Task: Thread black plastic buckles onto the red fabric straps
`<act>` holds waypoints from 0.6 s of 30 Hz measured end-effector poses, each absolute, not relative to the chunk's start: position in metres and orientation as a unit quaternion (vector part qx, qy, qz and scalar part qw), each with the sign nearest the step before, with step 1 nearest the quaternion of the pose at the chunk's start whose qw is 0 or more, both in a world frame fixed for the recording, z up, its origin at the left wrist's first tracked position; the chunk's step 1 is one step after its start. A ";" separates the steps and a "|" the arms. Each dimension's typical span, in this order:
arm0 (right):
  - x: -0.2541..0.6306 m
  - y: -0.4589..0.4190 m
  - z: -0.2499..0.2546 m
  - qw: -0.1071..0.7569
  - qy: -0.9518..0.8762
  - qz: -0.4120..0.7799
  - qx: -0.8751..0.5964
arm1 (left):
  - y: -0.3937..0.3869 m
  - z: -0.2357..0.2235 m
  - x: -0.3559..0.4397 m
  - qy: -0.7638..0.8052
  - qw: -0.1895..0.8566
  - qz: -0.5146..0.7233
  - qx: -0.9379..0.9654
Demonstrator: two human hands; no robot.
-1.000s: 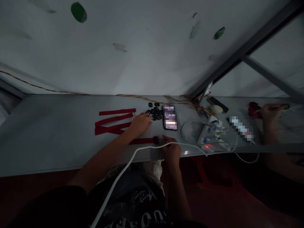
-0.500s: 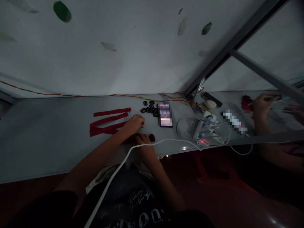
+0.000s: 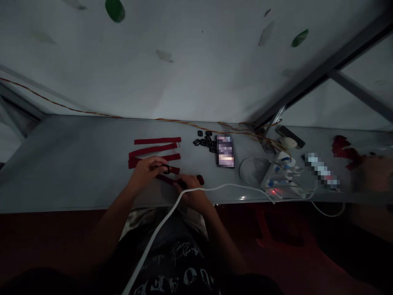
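Left fingers [image 3: 155, 165] and right fingers [image 3: 184, 183] close on red strap [image 3: 167, 178], black slider [image 3: 166, 169]; shirt script [image 3: 184, 250] illegible

Webbing strips [image 3: 156, 141] lie left of the buckles [image 3: 204, 141].

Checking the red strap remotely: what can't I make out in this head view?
In the head view:
Black ring on the red strap: left hand hides how it sits.
Right hand: white cable crosses it, grip unclear.
Phone screen: pixelated.
White object: pixelated.
Another person's hand: blurred, cut off by the right edge.
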State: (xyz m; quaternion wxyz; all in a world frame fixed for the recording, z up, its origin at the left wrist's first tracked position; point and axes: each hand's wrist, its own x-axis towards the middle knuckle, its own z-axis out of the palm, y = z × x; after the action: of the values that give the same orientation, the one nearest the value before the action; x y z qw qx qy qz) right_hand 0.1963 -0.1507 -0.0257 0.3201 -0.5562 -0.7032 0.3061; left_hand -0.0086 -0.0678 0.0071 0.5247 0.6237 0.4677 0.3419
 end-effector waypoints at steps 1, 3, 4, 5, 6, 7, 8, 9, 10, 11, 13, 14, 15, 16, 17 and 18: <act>0.193 -0.151 -0.022 0.341 -0.690 0.341 -0.540 | -0.075 0.008 -0.020 0.470 0.539 0.354 0.604; 0.185 -0.150 -0.016 0.374 -0.659 0.401 -0.514 | -0.087 0.009 -0.038 0.471 0.562 0.384 0.561; 0.181 -0.148 -0.014 0.384 -0.645 0.422 -0.508 | -0.092 0.008 -0.045 0.472 0.570 0.398 0.542; 0.177 -0.145 -0.012 0.394 -0.634 0.435 -0.504 | -0.096 0.007 -0.050 0.474 0.577 0.409 0.525; 0.173 -0.142 -0.011 0.404 -0.626 0.440 -0.501 | -0.100 0.005 -0.054 0.475 0.584 0.416 0.510; 0.170 -0.139 -0.010 0.412 -0.622 0.440 -0.500 | -0.102 0.003 -0.057 0.477 0.592 0.418 0.498; 0.168 -0.137 -0.009 0.417 -0.621 0.436 -0.499 | -0.104 0.001 -0.059 0.477 0.602 0.415 0.487; 0.166 -0.134 -0.008 0.421 -0.621 0.433 -0.501 | -0.105 -0.001 -0.061 0.475 0.616 0.410 0.477; 0.165 -0.133 -0.007 0.421 -0.618 0.433 -0.503 | -0.106 -0.003 -0.063 0.470 0.630 0.407 0.465; 0.164 -0.132 -0.007 0.417 -0.613 0.438 -0.508 | -0.106 -0.004 -0.064 0.465 0.644 0.404 0.454; 0.164 -0.131 -0.006 0.403 -0.598 0.463 -0.515 | -0.107 -0.006 -0.065 0.454 0.668 0.394 0.438; 0.165 -0.131 -0.005 0.396 -0.591 0.478 -0.515 | -0.108 -0.006 -0.066 0.451 0.677 0.386 0.436; 0.165 -0.132 -0.005 0.390 -0.586 0.492 -0.512 | -0.108 -0.005 -0.066 0.449 0.683 0.375 0.438; 0.165 -0.133 -0.005 0.388 -0.582 0.501 -0.509 | -0.108 -0.004 -0.065 0.449 0.685 0.365 0.443; 0.165 -0.133 -0.005 0.391 -0.579 0.506 -0.507 | -0.108 -0.003 -0.065 0.450 0.685 0.357 0.449; 0.165 -0.133 -0.005 0.396 -0.574 0.509 -0.504 | -0.107 -0.002 -0.064 0.450 0.683 0.351 0.455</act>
State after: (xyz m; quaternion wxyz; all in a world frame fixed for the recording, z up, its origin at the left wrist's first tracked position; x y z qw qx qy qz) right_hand 0.1649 -0.1334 -0.0052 0.3963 -0.5042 -0.5744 0.5087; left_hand -0.0642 -0.1071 -0.0018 0.6829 0.4553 0.4503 0.3514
